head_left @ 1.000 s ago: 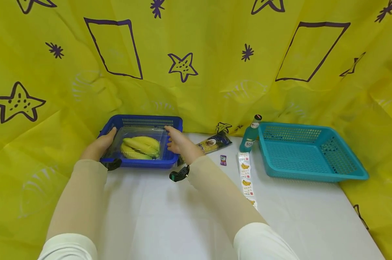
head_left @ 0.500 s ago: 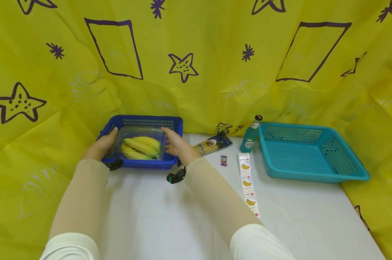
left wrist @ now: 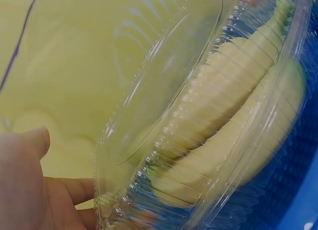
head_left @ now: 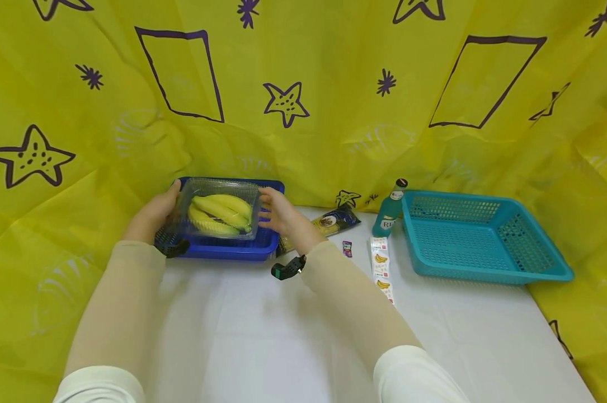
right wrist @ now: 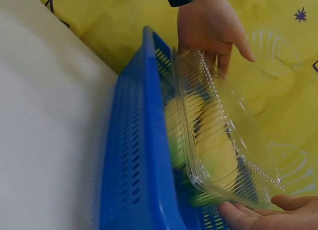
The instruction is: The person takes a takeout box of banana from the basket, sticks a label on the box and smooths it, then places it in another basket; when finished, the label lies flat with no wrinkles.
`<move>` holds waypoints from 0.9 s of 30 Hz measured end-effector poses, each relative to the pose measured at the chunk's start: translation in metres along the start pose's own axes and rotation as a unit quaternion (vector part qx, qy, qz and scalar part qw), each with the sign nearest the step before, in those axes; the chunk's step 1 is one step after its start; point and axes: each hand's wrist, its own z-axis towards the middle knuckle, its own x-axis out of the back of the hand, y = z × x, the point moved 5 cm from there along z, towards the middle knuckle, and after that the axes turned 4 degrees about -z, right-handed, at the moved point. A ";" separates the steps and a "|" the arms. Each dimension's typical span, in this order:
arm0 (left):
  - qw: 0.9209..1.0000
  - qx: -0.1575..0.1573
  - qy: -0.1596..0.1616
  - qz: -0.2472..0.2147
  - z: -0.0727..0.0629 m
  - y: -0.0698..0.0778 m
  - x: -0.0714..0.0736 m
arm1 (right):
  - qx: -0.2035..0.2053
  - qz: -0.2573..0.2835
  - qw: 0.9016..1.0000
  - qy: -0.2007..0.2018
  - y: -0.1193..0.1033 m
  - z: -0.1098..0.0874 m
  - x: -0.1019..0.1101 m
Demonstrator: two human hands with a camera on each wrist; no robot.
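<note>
A clear plastic clamshell box (head_left: 182, 193) with several yellow bananas (head_left: 222, 208) inside is raised and tilted over the blue basket (head_left: 222, 253). My left hand (head_left: 157, 214) supports its left end. In the left wrist view, straight left fingers (left wrist: 74, 190) reach under the box end, and the thumb (left wrist: 37, 140) points up, apart from the plastic. At the opposite end is my right hand (head_left: 285, 219), its extended fingers against the box side. Right fingertips (right wrist: 229, 211) touch the rim in the right wrist view.
Right of the basket, a dark-and-yellow packet (head_left: 334, 221) lies near a small purple candy (head_left: 347, 249). A teal bottle (head_left: 389, 210) stands by a teal basket (head_left: 489, 273). A strip of banana labels (head_left: 381, 263) lies on the white table (head_left: 283, 358). Yellow curtain (head_left: 343, 157) hangs behind.
The clamshell box with the bananas has risen from inside the blue basket to above its rim, both hands still at its ends. Part of the label strip is now hidden behind the right arm.
</note>
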 end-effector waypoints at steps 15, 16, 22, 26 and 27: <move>0.997 -0.081 0.003 0.005 -0.021 0.042 -0.015 | 0.035 -0.005 0.999 -0.021 -0.035 -0.052 0.041; 0.996 -0.089 -0.001 -0.003 -0.023 0.046 -0.019 | 0.038 0.000 0.999 -0.018 -0.036 -0.057 0.047; 0.995 -0.102 -0.002 -0.023 -0.034 0.061 -0.044 | 0.054 0.017 0.998 -0.026 -0.043 -0.081 0.076; 0.993 -0.117 -0.012 -0.026 -0.041 0.064 -0.063 | 0.066 0.011 0.997 -0.040 -0.045 -0.100 0.093; 0.992 -0.121 -0.015 -0.028 -0.042 0.064 -0.069 | 0.069 0.008 0.997 -0.044 -0.045 -0.106 0.097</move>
